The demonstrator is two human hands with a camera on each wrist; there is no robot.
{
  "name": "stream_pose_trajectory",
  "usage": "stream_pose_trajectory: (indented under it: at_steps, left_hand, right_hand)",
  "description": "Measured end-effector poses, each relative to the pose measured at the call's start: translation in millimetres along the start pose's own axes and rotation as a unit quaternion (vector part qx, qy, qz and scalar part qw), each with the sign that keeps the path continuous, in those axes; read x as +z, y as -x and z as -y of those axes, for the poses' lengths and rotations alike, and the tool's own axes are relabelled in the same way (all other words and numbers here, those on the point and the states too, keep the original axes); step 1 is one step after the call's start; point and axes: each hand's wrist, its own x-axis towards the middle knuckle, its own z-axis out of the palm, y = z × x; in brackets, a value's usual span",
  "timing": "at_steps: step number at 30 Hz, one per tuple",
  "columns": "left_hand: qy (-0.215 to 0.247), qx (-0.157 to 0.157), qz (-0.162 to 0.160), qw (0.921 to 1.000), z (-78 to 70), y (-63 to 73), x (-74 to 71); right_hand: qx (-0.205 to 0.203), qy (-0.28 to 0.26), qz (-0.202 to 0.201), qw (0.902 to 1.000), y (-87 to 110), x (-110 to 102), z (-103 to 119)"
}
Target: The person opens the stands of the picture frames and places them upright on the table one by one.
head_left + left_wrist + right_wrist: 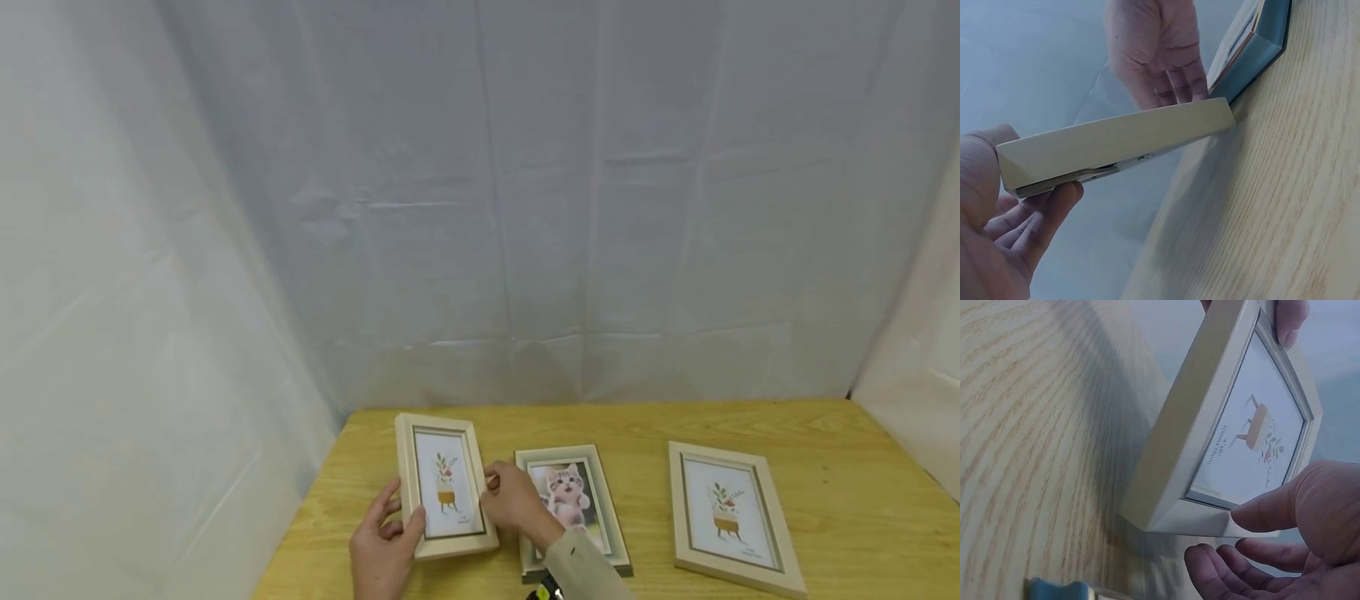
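A cream picture frame (435, 475) with a plant-pot print is held tilted up off the wooden table at the left. My left hand (384, 537) grips its left side, thumb on the front and fingers behind, as the left wrist view of the frame's edge (1116, 140) also shows. At the opposite side, my right hand (517, 500) pinches the border; in the right wrist view its thumb (1266, 509) lies on the front and its fingers curl below. Right of it lies a green-edged picture frame (611, 533) with a kitten photo, partly covered by the right forearm.
Another cream picture frame (731, 517) with the same plant print lies face up on the right of the wooden table (847, 492). Pale sheeting (525, 208) hangs behind the table and along both sides. A dark watch (546, 588) shows at the right sleeve.
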Motion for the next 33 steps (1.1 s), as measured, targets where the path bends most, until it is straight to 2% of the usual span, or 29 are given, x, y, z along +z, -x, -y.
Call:
stream_pose_trajectory:
  at_steps: [10,14,20,28,33]
  left_hand:
    - [0.011,0.011,-0.004,0.9999,-0.4,4.5,3.2]
    - [0.008,0.019,-0.011,0.9997,-2.5,6.2,4.8]
    - [-0.014,0.024,-0.017,0.9995,-3.9,7.4,8.1]
    - [-0.011,0.029,-0.006,0.9995,-1.8,8.7,10.5]
    - [-0.016,0.045,-0.013,0.9988,-1.0,9.3,12.1]
  right_hand:
    - [0.003,0.014,-0.002,0.9999,-5.2,-6.9,8.5]
    - [-0.015,0.021,-0.006,0.9997,-8.3,-11.9,14.8]
    - [-0.011,0.000,0.012,0.9999,-14.5,-20.6,26.8]
    - [-0.028,0.013,0.004,0.9995,-22.7,-23.6,38.3]
    - [-0.034,-0.009,0.018,0.9992,-26.5,-23.8,48.3]
